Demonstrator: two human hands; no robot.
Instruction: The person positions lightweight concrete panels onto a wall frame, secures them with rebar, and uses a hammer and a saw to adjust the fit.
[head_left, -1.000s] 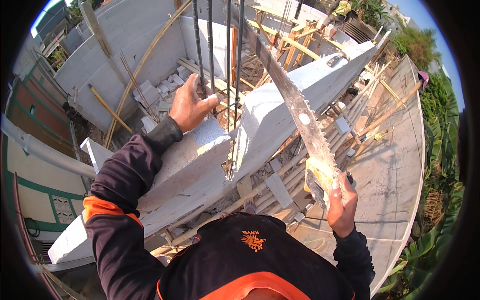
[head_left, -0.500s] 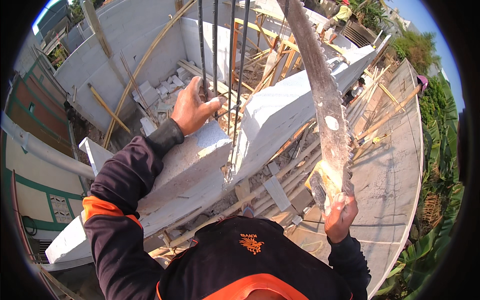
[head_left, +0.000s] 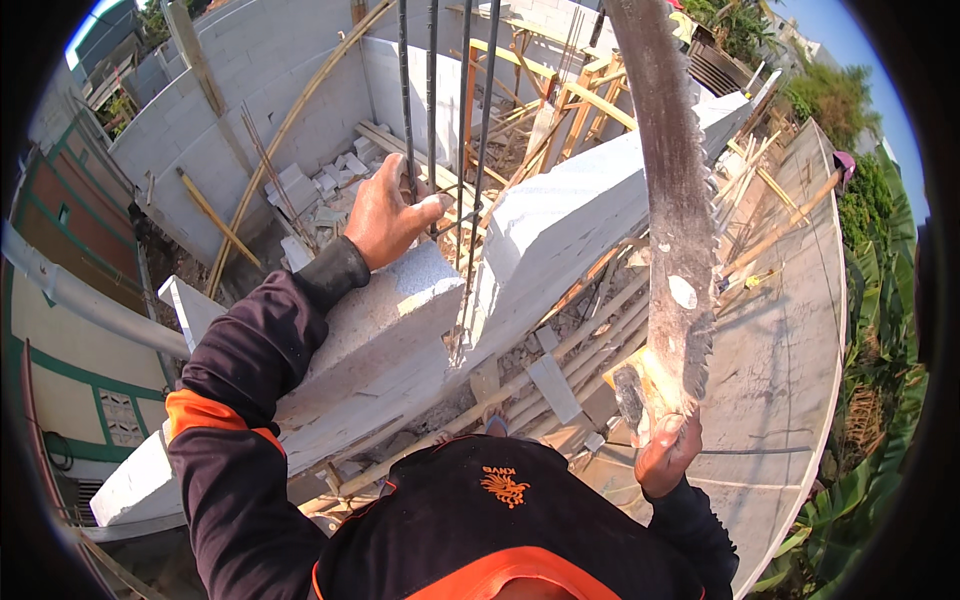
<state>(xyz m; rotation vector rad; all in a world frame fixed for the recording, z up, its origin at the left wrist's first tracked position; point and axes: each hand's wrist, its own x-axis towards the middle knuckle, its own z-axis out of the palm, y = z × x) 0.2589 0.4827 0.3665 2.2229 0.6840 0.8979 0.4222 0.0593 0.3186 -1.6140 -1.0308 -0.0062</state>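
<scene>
In my right hand (head_left: 668, 455) is the handle of a large handsaw (head_left: 682, 230), its broad dusty blade pointing up with the coarse teeth facing right. My left hand (head_left: 388, 212) is curled about the leftmost upright steel rebar (head_left: 406, 90), thumb to the right; part of its fingers is hidden. Below that hand runs the top of a pale block wall (head_left: 400, 300). A gap with rebar in it separates this part from another pale block section (head_left: 560, 205). The saw blade stands right of the gap, apart from the rebar.
Timber planks (head_left: 590, 350) and rubble lie below the wall. A concrete slab (head_left: 775, 400) extends to the right, with plants (head_left: 880, 270) beyond. Wooden framing (head_left: 590, 100) stands behind the rebar. A leaning pole (head_left: 290, 130) crosses the left side.
My right hand has drawn slightly down and left, while the saw blade has swung to the right and stands more upright. My left hand stays at the rebar.
</scene>
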